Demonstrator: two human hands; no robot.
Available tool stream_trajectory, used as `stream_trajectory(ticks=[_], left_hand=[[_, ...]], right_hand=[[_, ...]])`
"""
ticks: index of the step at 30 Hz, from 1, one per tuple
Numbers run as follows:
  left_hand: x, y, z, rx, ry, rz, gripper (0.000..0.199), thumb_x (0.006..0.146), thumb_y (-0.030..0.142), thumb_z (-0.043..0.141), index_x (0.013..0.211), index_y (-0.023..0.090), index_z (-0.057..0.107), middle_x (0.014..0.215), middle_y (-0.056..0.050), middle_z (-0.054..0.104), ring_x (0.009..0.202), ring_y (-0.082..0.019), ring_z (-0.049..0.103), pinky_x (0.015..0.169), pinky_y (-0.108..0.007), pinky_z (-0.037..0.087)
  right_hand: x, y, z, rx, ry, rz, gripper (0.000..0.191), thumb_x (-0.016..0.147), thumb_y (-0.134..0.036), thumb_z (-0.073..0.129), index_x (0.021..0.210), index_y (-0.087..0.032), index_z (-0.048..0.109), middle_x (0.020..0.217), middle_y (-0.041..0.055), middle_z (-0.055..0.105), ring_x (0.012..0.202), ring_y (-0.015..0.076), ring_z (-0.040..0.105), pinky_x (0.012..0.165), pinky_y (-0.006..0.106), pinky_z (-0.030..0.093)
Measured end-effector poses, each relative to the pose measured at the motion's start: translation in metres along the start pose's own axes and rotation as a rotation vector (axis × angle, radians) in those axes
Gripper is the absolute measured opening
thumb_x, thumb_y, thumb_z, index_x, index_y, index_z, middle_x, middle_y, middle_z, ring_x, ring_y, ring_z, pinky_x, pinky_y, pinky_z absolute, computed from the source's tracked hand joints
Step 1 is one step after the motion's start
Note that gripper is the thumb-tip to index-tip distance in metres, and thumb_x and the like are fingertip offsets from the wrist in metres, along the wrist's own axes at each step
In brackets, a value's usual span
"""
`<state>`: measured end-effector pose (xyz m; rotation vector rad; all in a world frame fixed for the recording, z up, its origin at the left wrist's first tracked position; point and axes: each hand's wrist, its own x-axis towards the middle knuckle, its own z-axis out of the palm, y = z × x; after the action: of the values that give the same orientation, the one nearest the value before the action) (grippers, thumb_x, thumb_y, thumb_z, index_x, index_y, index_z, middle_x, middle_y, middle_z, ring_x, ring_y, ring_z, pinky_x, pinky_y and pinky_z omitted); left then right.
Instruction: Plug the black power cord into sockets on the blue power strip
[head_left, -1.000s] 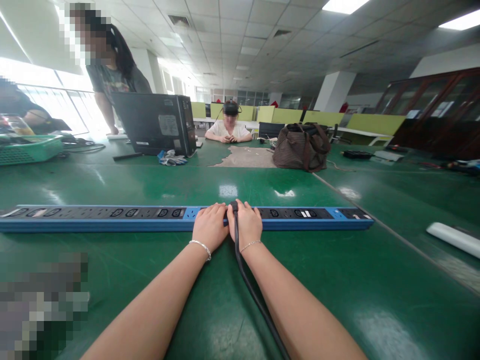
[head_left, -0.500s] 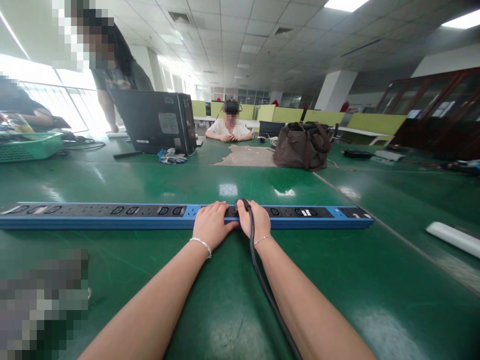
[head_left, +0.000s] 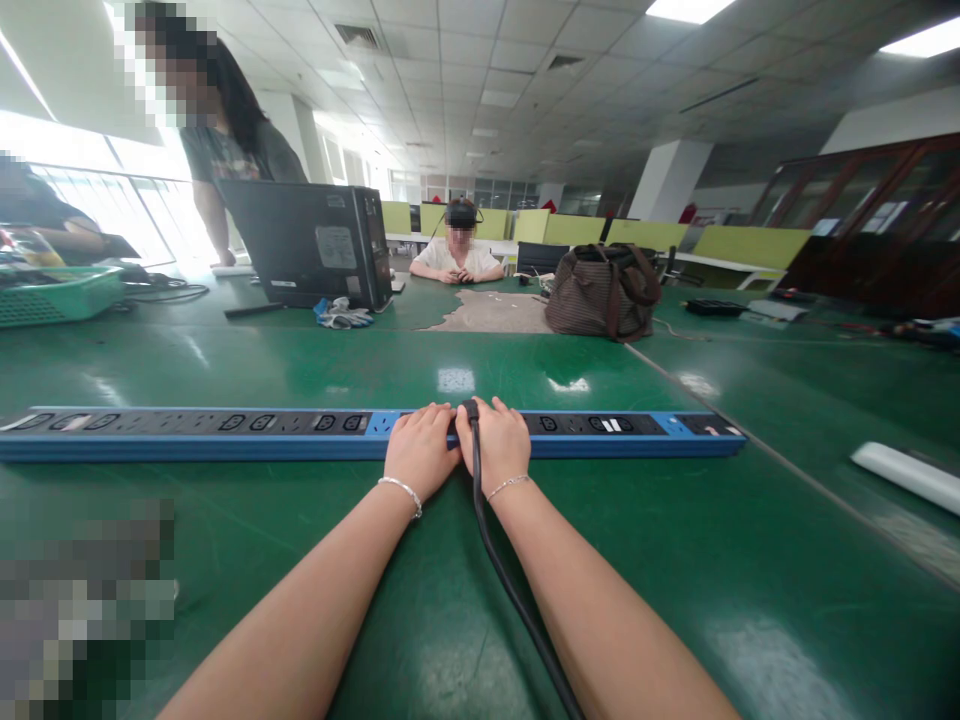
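Observation:
A long blue power strip (head_left: 225, 447) with black socket sections lies across the green table in front of me. My left hand (head_left: 421, 448) grips it near its middle, fingers over the top and thumb along the near side. Just to the right, my right hand (head_left: 501, 438) is closed round the black plug (head_left: 471, 409) of a power cord, over the strip's sockets. The plug's front end is hidden, so I cannot tell how deep it sits. Its thick black cord (head_left: 501, 575) runs down between my forearms to the bottom edge.
Behind the strip stand a black computer case (head_left: 300, 245), work gloves (head_left: 343, 314) and a brown bag (head_left: 600, 290). A green basket (head_left: 67, 297) is at far left, a white bar (head_left: 911, 475) at right. One person (head_left: 457, 250) sits opposite; another (head_left: 240, 140) leans at the left.
My right hand has shifted slightly left with the plug, closer to my left hand, and the cord has swung left with it. My left hand stays on the power strip.

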<state>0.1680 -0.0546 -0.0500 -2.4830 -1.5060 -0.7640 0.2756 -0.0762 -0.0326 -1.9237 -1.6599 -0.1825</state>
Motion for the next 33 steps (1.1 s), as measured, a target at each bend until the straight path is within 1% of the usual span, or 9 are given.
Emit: stream_trajectory(ticks=[7,12,14,16,19,21,24,27,33], left_hand=[[0.0,0.0,0.001,0.013,0.008,0.007,0.035,0.084,0.029,0.044,0.115,0.018,0.056,0.12,-0.008,0.063,0.115,-0.022,0.054,0.096,-0.035,0.038],[0.0,0.001,0.0,0.005,-0.001,0.003,0.034,0.084,0.028,0.045,0.115,0.019,0.056,0.12,-0.008,0.063,0.116,-0.022,0.053,0.096,-0.035,0.038],[0.0,0.001,-0.001,-0.001,-0.008,0.002,0.035,0.083,0.029,0.047,0.116,0.02,0.055,0.121,-0.007,0.062,0.115,-0.022,0.054,0.096,-0.036,0.038],[0.0,0.0,-0.001,-0.011,-0.013,0.008,0.036,0.082,0.034,0.051,0.115,0.021,0.056,0.122,-0.007,0.062,0.115,-0.022,0.054,0.097,-0.037,0.038],[0.0,-0.001,0.0,-0.026,-0.008,0.023,0.041,0.079,0.042,0.057,0.114,0.021,0.056,0.122,-0.007,0.061,0.115,-0.023,0.053,0.098,-0.038,0.037],[0.0,-0.003,0.001,-0.033,-0.007,0.025,0.044,0.077,0.046,0.059,0.114,0.021,0.056,0.123,-0.007,0.06,0.116,-0.024,0.052,0.099,-0.039,0.037],[0.0,-0.003,0.001,-0.037,-0.013,0.026,0.045,0.077,0.046,0.06,0.114,0.022,0.056,0.123,-0.007,0.06,0.117,-0.024,0.052,0.099,-0.039,0.037],[0.0,-0.003,0.001,-0.034,-0.011,0.032,0.044,0.077,0.044,0.059,0.115,0.021,0.056,0.122,-0.008,0.06,0.116,-0.024,0.052,0.098,-0.039,0.037],[0.0,-0.004,0.002,-0.037,0.004,0.039,0.044,0.077,0.046,0.059,0.113,0.021,0.056,0.122,-0.008,0.061,0.116,-0.024,0.052,0.098,-0.039,0.037]], right_hand=[[0.001,0.0,0.007,-0.027,0.0,-0.005,0.044,0.093,-0.037,0.034,0.114,-0.011,0.062,0.106,0.0132,0.069,0.114,0.0236,0.055,0.104,0.038,0.026],[0.001,-0.002,0.007,-0.01,0.012,0.01,0.042,0.093,-0.036,0.034,0.109,-0.012,0.064,0.1,0.0126,0.07,0.109,0.0224,0.058,0.105,0.038,0.025],[0.002,-0.001,0.006,0.022,0.012,0.021,0.039,0.093,-0.036,0.035,0.105,-0.014,0.065,0.099,0.0113,0.071,0.105,0.0215,0.06,0.104,0.037,0.026],[0.004,0.001,0.003,0.079,0.009,0.055,0.037,0.092,-0.036,0.036,0.104,-0.017,0.065,0.1,0.009,0.071,0.1,0.0203,0.062,0.101,0.034,0.03],[0.008,0.008,-0.002,0.174,-0.014,0.152,0.037,0.092,-0.039,0.036,0.102,-0.021,0.066,0.095,0.0059,0.072,0.091,0.0197,0.065,0.09,0.03,0.039],[0.011,0.012,-0.005,0.207,-0.041,0.188,0.039,0.092,-0.042,0.034,0.097,-0.022,0.067,0.09,0.005,0.072,0.087,0.02,0.065,0.083,0.028,0.042],[0.014,0.014,-0.007,0.2,-0.083,0.152,0.042,0.092,-0.043,0.033,0.09,-0.024,0.07,0.09,0.005,0.072,0.087,0.0201,0.065,0.079,0.027,0.043],[0.015,0.014,-0.009,0.166,-0.105,0.108,0.042,0.092,-0.042,0.032,0.088,-0.024,0.07,0.091,0.0046,0.072,0.089,0.0199,0.065,0.079,0.027,0.043],[0.015,0.013,-0.01,0.134,-0.104,0.107,0.044,0.092,-0.04,0.031,0.083,-0.022,0.07,0.089,0.0069,0.072,0.09,0.0214,0.065,0.079,0.028,0.043]])
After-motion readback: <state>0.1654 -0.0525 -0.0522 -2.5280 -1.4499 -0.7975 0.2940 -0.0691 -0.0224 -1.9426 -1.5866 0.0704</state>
